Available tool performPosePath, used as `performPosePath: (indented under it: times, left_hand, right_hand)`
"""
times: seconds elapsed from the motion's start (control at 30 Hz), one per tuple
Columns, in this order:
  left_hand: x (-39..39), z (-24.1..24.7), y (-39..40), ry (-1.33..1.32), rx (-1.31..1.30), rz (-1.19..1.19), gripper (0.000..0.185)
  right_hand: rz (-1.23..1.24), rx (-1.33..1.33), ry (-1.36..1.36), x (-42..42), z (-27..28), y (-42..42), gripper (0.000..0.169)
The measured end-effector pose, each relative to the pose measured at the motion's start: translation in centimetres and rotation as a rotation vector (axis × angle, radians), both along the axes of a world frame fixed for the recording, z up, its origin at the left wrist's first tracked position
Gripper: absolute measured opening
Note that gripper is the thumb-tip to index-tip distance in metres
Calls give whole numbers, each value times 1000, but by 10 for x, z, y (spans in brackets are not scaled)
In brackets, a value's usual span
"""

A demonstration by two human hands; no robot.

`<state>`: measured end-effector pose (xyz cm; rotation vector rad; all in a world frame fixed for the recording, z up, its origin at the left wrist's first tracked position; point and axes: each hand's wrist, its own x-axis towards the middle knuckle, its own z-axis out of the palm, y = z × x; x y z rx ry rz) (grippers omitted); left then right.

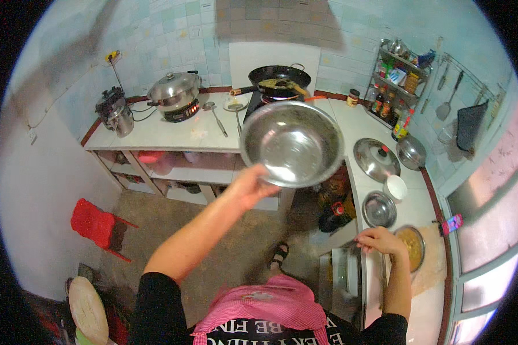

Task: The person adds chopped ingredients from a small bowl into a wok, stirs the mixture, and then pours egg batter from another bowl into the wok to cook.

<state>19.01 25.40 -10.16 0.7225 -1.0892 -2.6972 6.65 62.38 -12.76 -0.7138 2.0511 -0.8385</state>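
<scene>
My left hand [254, 186] grips the near rim of a large stainless steel basin [294, 144], held up in the air with its inside showing; it looks empty. Over the right counter's edge is my right hand [373, 240], its fingers curled and no object visible in them. Just beyond that hand stands a small metal bowl [379, 209]. A round dish of yellowish food [410, 248] lies right of the hand, partly hidden by my forearm. Behind the basin, a black wok [280, 77] with food and a wooden-handled utensil sits on the stove.
A lidded steel pot [172, 89] stands on a hot plate at the left. Ladles [218, 120] lie on the back counter. A pot lid [376, 159] and a white bowl [395, 188] are on the right counter. A red plastic chair [94, 223] stands on the floor.
</scene>
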Motion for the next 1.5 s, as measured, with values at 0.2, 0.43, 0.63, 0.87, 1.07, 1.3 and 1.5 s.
performPosePath:
  times: [0.2, 0.43, 0.63, 0.87, 1.07, 1.3, 1.5]
  left_hand:
    - [-97, 43, -156, -11, -39, 165, 21]
    - [-204, 72, -285, 16, -284, 382, 16]
    - [-288, 80, -348, -83, -515, 395, 26]
    - [-379, 52, -418, -172, -848, 361, 29]
    - [-457, 2, -488, -260, -1183, 351, 48]
    - [-463, 16, -478, -81, -1859, 285, 59]
    - [-440, 30, -456, 44, -1913, 216, 68]
  right_hand:
    - [200, -66, -80, -138, -69, -106, 27]
    - [241, -130, -245, -222, -79, -224, 28]
    - [251, -183, -260, -235, -92, -271, 29]
    - [-59, -64, -237, -234, -109, -262, 27]
    - [-335, -129, -217, -236, -79, -301, 24]
    - [-634, -374, 354, -270, -33, -370, 21]
    - [-552, -399, 1114, -311, 33, -445, 24]
